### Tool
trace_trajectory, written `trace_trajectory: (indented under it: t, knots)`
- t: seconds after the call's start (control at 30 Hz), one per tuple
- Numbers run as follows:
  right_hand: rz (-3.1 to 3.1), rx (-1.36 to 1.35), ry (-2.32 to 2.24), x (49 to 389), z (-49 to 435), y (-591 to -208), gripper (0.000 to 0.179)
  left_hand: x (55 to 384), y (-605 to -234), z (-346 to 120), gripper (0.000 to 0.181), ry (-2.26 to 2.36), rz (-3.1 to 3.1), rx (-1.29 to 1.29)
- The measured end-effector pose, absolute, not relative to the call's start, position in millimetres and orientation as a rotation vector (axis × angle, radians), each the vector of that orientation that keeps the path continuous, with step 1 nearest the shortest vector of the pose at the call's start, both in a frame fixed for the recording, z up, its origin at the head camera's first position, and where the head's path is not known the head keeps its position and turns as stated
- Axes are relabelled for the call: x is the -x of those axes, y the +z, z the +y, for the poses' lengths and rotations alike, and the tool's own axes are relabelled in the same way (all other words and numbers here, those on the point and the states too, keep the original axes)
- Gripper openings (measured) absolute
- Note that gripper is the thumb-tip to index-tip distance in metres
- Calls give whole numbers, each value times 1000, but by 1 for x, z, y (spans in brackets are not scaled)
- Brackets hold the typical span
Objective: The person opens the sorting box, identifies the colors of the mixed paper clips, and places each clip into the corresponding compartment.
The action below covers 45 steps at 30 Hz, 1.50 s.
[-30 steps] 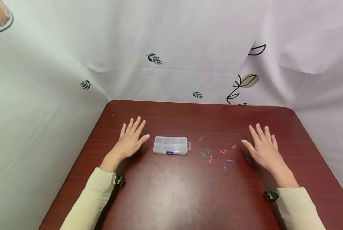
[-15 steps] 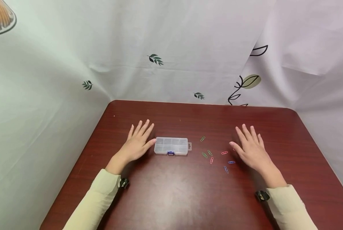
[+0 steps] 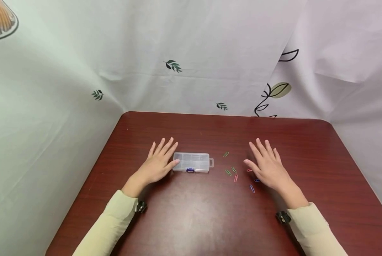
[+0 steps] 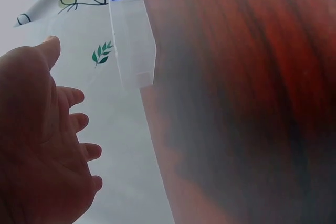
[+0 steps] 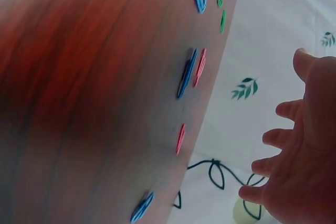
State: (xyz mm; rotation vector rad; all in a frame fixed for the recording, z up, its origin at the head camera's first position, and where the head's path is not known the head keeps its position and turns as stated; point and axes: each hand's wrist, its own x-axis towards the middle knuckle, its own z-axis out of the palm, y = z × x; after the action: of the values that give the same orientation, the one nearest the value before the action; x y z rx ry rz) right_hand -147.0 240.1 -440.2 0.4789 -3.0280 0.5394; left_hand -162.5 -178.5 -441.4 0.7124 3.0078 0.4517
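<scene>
A clear plastic compartment box (image 3: 194, 163) with a blue latch (image 3: 190, 170) lies on the table, its lid down. My left hand (image 3: 155, 167) hovers at the box's left end, fingers spread, the thumb overlapping its edge in the head view. In the left wrist view that hand (image 4: 47, 135) is apart from the box (image 4: 131, 35). To the right, my right hand (image 3: 268, 170) hangs over scattered paper clips, fingers spread and holding nothing. Green clips (image 3: 228, 172), a pink clip (image 3: 235, 178) and a blue clip (image 3: 252, 188) show beside it; others are partly hidden beneath. The right wrist view shows more blue clips (image 5: 187, 74).
The dark red wooden table (image 3: 191, 220) has rounded far corners. White cloth (image 3: 191, 42) with leaf prints hangs behind it and along both sides. A small black wrist camera sits at each cuff, such as the right one (image 3: 283, 217).
Both hands have moved inward: the left to the right, up to the box, and the right to the left, over the paper clips. The box and clips keep their places.
</scene>
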Motion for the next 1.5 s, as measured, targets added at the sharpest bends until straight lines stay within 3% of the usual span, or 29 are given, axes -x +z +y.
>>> trace_trajectory:
  t: [1.5]
  knots:
    - [-2983,-750,511,149,138,-445,71,156,-450,-158,66,346,2877,-794]
